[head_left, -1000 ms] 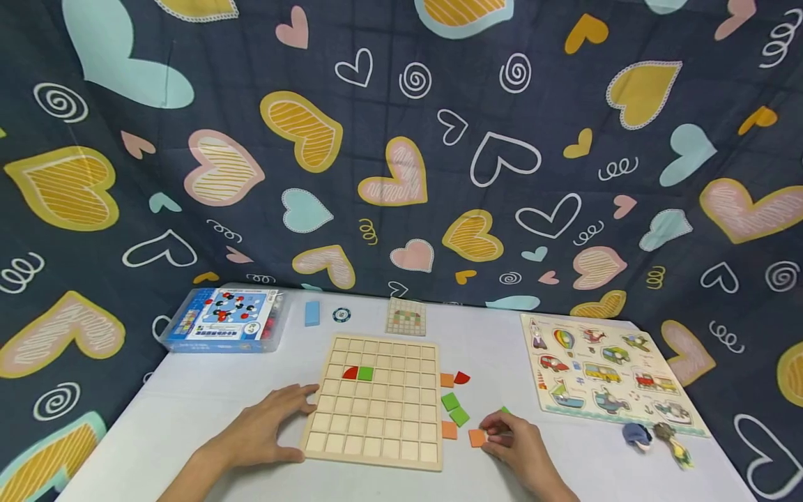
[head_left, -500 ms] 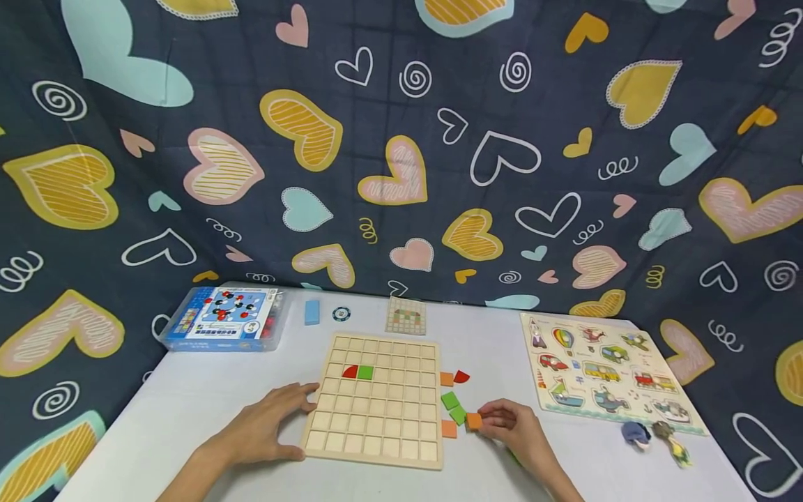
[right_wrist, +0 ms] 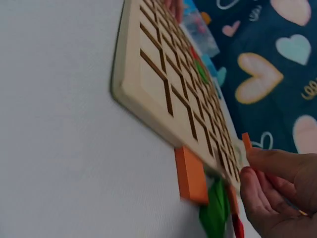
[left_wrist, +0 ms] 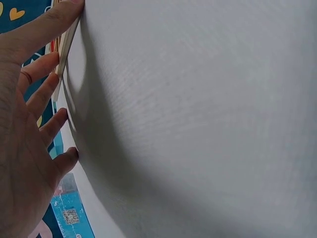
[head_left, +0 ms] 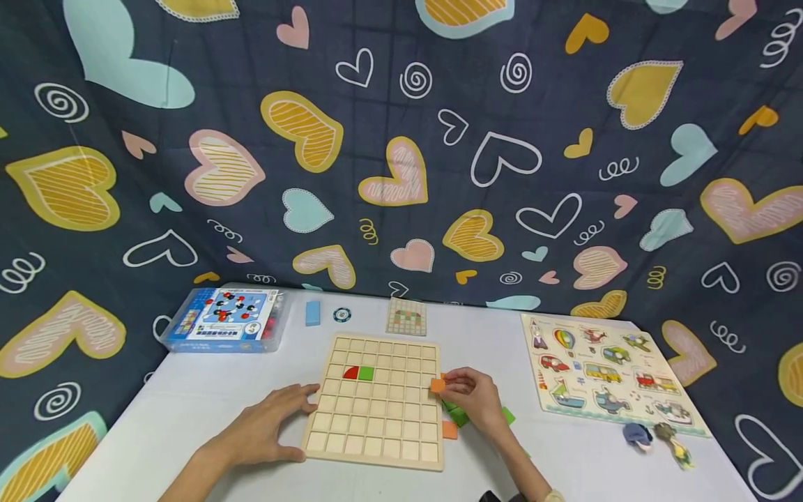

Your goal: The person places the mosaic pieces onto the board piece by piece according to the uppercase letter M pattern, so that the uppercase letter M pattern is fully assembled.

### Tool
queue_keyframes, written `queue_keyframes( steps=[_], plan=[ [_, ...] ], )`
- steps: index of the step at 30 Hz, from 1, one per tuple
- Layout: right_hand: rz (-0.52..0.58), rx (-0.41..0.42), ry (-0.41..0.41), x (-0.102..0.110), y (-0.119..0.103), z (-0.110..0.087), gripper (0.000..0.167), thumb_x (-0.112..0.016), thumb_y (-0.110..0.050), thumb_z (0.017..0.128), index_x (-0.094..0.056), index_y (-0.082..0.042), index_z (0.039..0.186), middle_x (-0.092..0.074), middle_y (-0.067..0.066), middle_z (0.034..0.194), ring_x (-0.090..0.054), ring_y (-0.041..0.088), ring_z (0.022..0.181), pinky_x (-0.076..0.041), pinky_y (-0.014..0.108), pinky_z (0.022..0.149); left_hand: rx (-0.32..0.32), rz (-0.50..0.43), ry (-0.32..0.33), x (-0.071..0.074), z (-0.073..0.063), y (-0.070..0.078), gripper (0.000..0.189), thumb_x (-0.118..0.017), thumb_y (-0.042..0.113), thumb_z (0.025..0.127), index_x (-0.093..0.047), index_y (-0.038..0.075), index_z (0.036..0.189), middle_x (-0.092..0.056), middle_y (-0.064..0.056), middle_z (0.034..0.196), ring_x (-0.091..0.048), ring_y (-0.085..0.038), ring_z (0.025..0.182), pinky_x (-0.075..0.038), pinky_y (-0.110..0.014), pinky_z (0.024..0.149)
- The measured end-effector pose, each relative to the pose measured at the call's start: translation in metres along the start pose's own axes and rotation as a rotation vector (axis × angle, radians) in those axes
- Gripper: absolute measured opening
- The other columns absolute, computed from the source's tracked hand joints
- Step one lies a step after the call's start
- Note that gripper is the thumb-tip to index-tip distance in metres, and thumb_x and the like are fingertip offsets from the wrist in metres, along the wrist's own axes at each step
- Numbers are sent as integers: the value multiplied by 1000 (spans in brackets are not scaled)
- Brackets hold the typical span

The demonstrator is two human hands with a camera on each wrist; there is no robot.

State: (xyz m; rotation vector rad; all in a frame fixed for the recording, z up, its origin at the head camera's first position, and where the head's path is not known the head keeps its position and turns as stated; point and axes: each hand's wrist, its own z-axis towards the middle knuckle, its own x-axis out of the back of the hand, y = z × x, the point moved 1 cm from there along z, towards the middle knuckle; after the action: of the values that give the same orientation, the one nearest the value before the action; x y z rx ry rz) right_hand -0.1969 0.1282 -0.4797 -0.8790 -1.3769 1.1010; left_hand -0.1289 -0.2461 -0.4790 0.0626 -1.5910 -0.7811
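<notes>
A wooden grid board [head_left: 376,418] lies on the table with a red quarter-circle tile [head_left: 352,373] and a green square tile [head_left: 366,374] in neighbouring cells of an upper row. My left hand [head_left: 266,425] rests at the board's left edge, fingers spread and thumb at the lower corner. Over the board's right edge my right hand [head_left: 473,397] pinches an orange square tile [head_left: 437,385] between thumb and fingers. Beneath that hand are green tiles [head_left: 458,416], partly covered. Another orange tile [right_wrist: 190,176] lies against the board's right side.
Behind the board stands a small pattern card [head_left: 406,317]. A blue block [head_left: 312,313], a round chip [head_left: 341,315] and a plastic kit box [head_left: 226,321] are at back left. To the right lie a picture puzzle board [head_left: 608,369] and two small figures [head_left: 637,437].
My right hand has picked up the orange tile from the table and carried it up and left to the board's right edge. The left hand has stayed in place.
</notes>
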Motion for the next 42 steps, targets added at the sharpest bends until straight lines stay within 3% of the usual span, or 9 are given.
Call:
queue_keyframes(
  steps=[10,16,21,27,42],
  plan=[
    [-17,77,-45,-39,0,28,22,-76,4,75,-67,4,95,-70,15,89,-69,22,78,-57,21,69,28,-9,-18,0,0,-1,60,-76,60,65,-62,27,114,-39,-4,150,-35,-41,134,-39,-73,88],
    [-84,102,-68,-55,-3,35,23,-79,3,72,-68,3,92,-69,9,82,-67,13,70,-55,19,62,18,8,-1,-3,-2,-1,60,-76,59,65,-63,27,114,-40,-3,149,-36,-41,133,-40,-74,85],
    [-111,163,-99,-65,-7,37,20,-78,4,72,-67,4,89,-69,10,78,-65,11,66,-54,19,59,35,-11,-23,-3,-2,-1,61,-76,60,66,-62,26,115,-39,-3,150,-34,-41,134,-39,-73,87],
    [-151,225,-124,-73,-10,42,19,-79,5,72,-66,4,85,-68,10,75,-63,12,64,-53,17,58,39,-26,-32,-3,-3,-1,60,-75,60,67,-62,27,115,-38,-3,150,-33,-41,134,-39,-74,86],
    [-112,211,-212,-77,-15,50,21,-78,4,74,-66,6,90,-69,16,84,-69,25,74,-54,16,61,19,-9,-12,-3,-1,-2,59,-75,60,66,-62,29,115,-38,0,150,-34,-40,134,-39,-74,85]
  ],
)
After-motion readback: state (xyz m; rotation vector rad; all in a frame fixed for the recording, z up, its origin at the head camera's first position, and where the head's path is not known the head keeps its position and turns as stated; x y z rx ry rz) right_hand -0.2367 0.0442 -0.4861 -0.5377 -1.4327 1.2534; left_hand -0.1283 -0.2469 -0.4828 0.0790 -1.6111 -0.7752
